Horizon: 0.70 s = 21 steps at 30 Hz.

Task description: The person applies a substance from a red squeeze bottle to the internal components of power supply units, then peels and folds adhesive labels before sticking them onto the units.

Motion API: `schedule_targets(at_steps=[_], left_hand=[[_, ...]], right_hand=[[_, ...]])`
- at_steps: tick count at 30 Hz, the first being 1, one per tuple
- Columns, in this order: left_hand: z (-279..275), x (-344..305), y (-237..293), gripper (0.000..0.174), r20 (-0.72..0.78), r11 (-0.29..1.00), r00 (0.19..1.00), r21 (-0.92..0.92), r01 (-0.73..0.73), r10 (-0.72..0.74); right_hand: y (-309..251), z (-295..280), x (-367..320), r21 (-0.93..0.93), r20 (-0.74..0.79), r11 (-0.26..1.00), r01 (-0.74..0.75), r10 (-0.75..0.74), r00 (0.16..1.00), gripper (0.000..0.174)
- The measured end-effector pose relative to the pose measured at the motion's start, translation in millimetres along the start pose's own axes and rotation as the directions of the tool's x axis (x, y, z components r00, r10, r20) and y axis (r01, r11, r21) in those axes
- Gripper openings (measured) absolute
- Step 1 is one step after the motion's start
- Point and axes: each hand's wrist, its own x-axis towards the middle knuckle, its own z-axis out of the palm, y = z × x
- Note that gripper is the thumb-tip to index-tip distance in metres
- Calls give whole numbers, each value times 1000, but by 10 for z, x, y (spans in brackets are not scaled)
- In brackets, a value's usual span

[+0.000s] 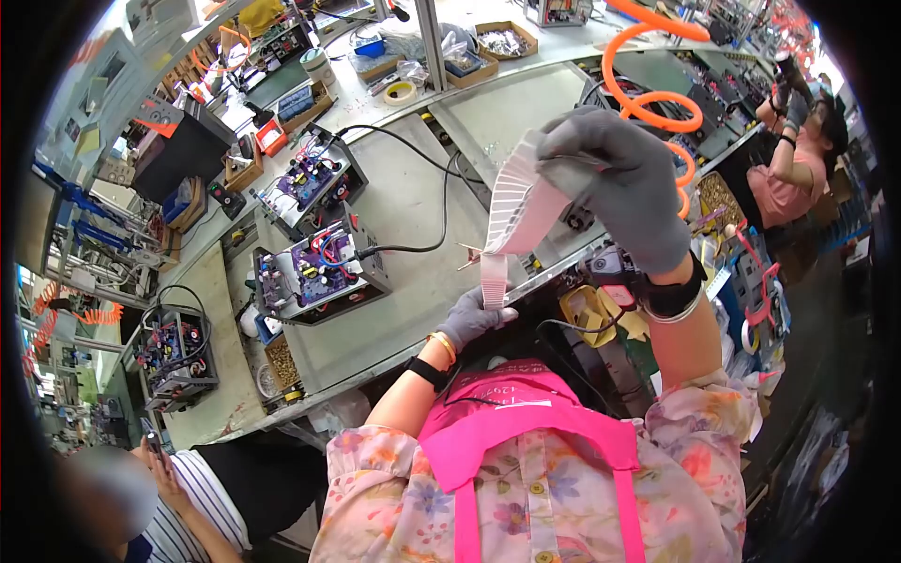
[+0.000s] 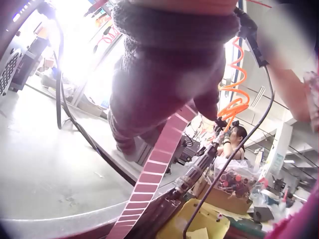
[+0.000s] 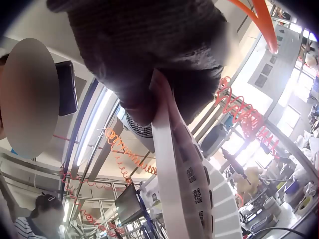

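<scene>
A long backing strip of pale labels (image 1: 521, 211) hangs in a curve between my two gloved hands. Raised on the right, my right hand (image 1: 624, 178) pinches its upper part between thumb and fingers. Lower down, at the bench's front edge, my left hand (image 1: 469, 321) holds the other end. In the left wrist view the label strip (image 2: 152, 172) runs down from under the gloved left hand (image 2: 167, 84). Small printed codes show on the strip (image 3: 192, 184) in the right wrist view, below the right hand (image 3: 144, 59).
Two open metal units with purple circuit boards (image 1: 324, 267) stand on the bench (image 1: 413, 310) to the left, a black cable (image 1: 422, 248) running from them. An orange coiled hose (image 1: 657, 108) hangs beside my right hand. A yellow bin (image 1: 591, 314) sits below. Other people are nearby.
</scene>
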Motion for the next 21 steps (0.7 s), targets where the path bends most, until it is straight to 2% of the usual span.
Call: schedule_targets(at_steps=[3,6,9,10,13,17,18,21], left_hand=[[20,52,69,39,133,1000,991,-1,17,-17],[173,-104,459,34,234,995,968,-48,-82,91],[251,-233,724,36,353,915,932,-397,73,79],[258,-232,773,41,371,876,919,-477,67,131],[374,-360,1125,47,349,655,912,-744,130,215],[380,-436,1350,57,355,662,910,-738,134,212],[354,-381,1290,65,404,622,877,-765,168,260],[402,-399,1411,72,421,582,858,-791,188,295]], right_hand=[[-33,-80,39,45,-62,999,11,-8,998,14],[4,-143,88,-79,-72,995,56,-62,995,15],[87,-102,78,-187,-65,978,96,-110,992,14],[121,-71,80,-220,-58,968,120,-136,989,14],[171,35,30,-264,3,945,193,-200,980,14],[275,225,-95,-243,34,947,211,-208,977,15],[302,254,-121,-267,55,943,201,-194,980,13],[441,345,-207,-286,74,939,192,-178,981,12]])
